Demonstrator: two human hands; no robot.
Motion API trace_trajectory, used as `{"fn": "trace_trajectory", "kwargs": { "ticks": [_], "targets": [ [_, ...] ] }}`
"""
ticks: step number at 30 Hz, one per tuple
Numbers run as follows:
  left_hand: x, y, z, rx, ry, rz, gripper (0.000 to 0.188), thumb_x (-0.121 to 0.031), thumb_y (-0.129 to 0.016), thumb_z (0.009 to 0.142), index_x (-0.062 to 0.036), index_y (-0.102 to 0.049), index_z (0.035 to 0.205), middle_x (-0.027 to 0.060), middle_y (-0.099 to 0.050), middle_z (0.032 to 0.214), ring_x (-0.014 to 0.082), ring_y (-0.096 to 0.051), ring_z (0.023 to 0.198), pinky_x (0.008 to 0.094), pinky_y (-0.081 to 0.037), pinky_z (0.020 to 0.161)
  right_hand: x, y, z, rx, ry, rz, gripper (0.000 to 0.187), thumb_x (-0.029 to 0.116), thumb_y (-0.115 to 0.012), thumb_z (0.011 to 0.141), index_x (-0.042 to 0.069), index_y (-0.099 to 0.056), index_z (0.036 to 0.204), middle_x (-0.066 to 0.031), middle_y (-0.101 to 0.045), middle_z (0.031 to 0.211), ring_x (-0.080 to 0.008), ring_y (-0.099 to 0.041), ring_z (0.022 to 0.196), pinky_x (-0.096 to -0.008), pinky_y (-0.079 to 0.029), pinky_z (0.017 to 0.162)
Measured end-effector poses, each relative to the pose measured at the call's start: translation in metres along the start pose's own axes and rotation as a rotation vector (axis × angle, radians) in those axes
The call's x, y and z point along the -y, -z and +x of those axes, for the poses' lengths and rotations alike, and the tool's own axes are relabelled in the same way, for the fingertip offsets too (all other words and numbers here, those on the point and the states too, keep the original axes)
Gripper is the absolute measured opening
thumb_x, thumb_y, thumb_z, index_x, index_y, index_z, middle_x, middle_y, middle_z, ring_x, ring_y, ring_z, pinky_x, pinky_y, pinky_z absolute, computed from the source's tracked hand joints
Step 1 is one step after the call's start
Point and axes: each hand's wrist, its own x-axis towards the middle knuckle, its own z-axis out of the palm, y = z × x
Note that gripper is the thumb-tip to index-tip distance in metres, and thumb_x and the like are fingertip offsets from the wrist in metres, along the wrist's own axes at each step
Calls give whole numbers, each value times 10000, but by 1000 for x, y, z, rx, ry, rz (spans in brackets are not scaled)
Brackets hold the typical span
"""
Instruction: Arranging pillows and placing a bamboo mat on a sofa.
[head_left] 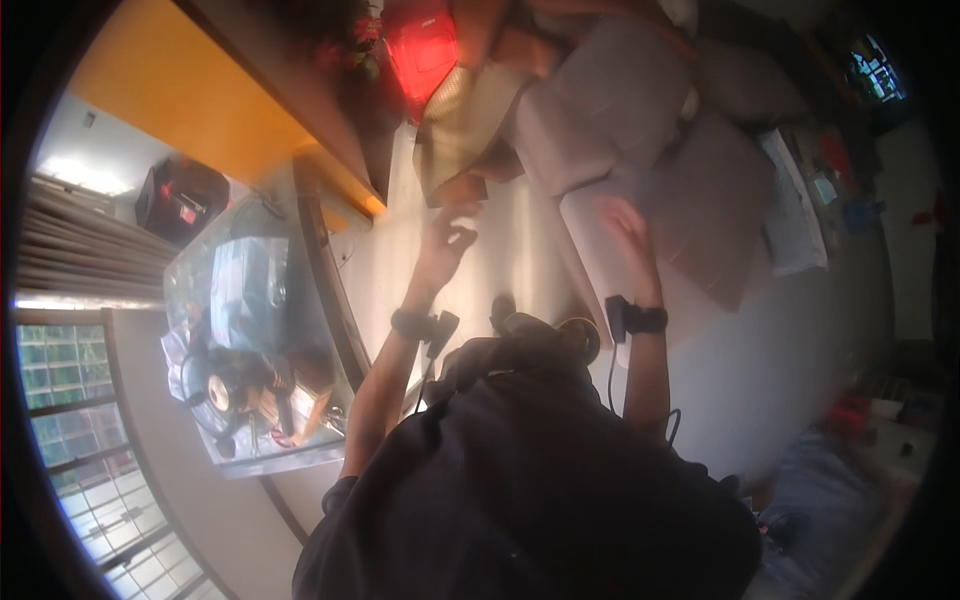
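The brown panel (715,210) lies at the right hand (628,230), whose blurred fingers stretch loosely, seemingly empty; contact is unclear. The left hand (447,248) curls, apparently empty, over the floor (525,255). The panel looks light, fairly stiff; opposite edges suit gripping.

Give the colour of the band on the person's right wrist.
Black; the wristband shows in the head view, the only one here.

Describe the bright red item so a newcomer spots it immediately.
Find the large yellow-orange panel, upper left. Look right, beyond the left hand, near the top edge. The red item is the largest bright-red patch, beside duller tan material.
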Motion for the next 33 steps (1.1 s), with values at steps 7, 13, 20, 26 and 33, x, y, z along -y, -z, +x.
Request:
{"fn": "trace_trajectory", "kwargs": {
  "ticks": [7,13,20,26,33],
  "targets": [
    [-30,37,89,74,-188,-116,620,38,-583,792,-97,-383,1362,108,-454,1343,228,-524,1144,360,-448,950,6,-40,108,136,119,-44,294,22,-570,843,2,-580,1136,-72,-617,1123,-179,-568,1020,-310,-456,912],
    [-12,48,181,233,-133,-601,757,58,-617,798,-154,-274,1439,123,-448,1311,227,-537,1114,336,-489,906,-5,-11,144,-46,38,-61,323,25,-569,842,23,-578,1165,-66,-613,1152,-184,-566,1055,-307,-456,905],
    [-9,49,311,499,-19,-609,599,48,-606,766,-89,-405,1313,113,-481,1240,194,-561,1011,280,-530,761,-7,32,151,-386,-148,-182,305,39,-573,848,50,-611,1150,-40,-626,1129,-139,-562,1019,-270,-452,867],
    [-32,48,379,744,-41,-418,526,77,-582,773,-56,-466,1269,80,-496,1228,189,-551,1064,304,-499,829,1,33,188,-464,-20,-238,271,44,-611,847,45,-627,1117,-43,-626,1137,-142,-563,985,-293,-455,860],
    [-36,39,432,774,-60,-292,519,65,-589,768,-59,-488,1262,57,-515,1209,172,-530,1117,301,-457,895,56,23,272,-332,-125,-324,353,-19,-610,832,98,-597,1165,-35,-607,1189,-195,-582,1067,-329,-460,912]
  ]
}}
